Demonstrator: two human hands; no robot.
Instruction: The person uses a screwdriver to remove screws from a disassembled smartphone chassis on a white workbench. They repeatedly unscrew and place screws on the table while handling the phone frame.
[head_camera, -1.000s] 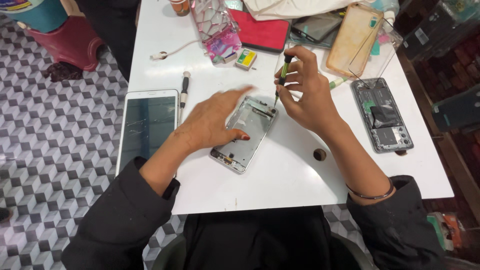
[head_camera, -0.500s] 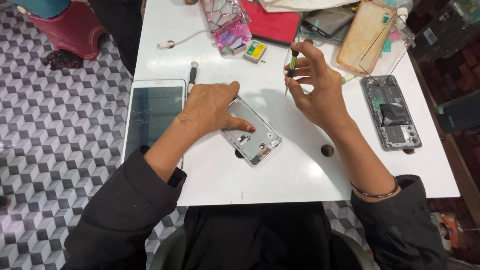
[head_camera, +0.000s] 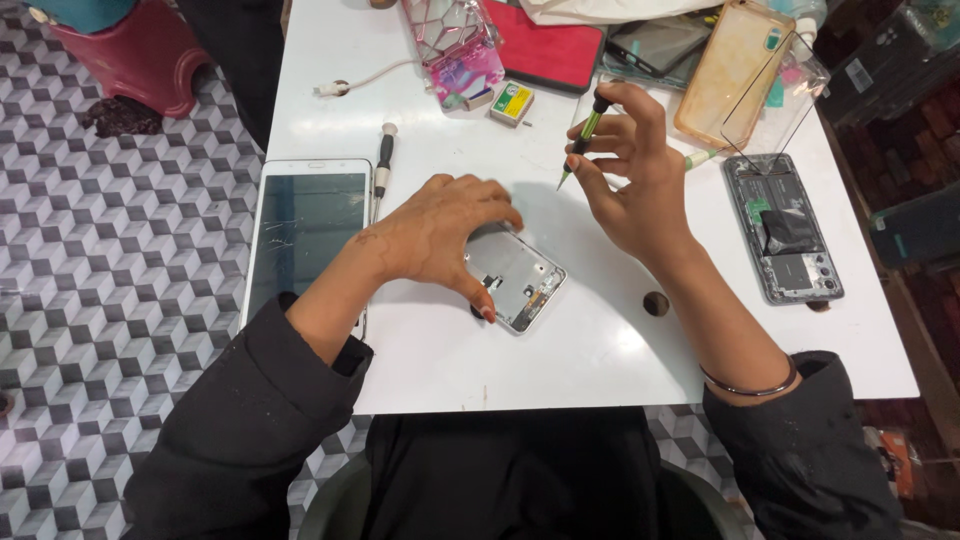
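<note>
Moved: the phone frame (head_camera: 517, 277) now lies lower and nearer the desk's front edge than a second ago, and the right hand (head_camera: 630, 175) has lifted its screwdriver (head_camera: 582, 136) clear of it.
Left hand: the left hand (head_camera: 440, 235) lies palm-down over the upper-left part of the frame, fingers spread and curled on its edges, thumb against the near side; the grip is clamped on the frame and pins it to the desk (head_camera: 580, 350).
Right hand: its grip is closed on the thin green-and-black screwdriver, held upright like a pen with the tip pointing down, above and right of the frame, not touching it.
Phone frame: a bare silver mid-frame, open face up, tilted diagonally near the desk's middle.
Handling: judged light, thin and stiff but easy to bend or scratch; likely slippery on the smooth white top. Best held by the long side rails, off the inner parts.
Around: a cracked white tablet (head_camera: 305, 230) at the left edge, a second screwdriver (head_camera: 382, 160) beside it, an opened phone (head_camera: 785, 228) to the right, a small dark round piece (head_camera: 656, 303) near the right forearm.
</note>
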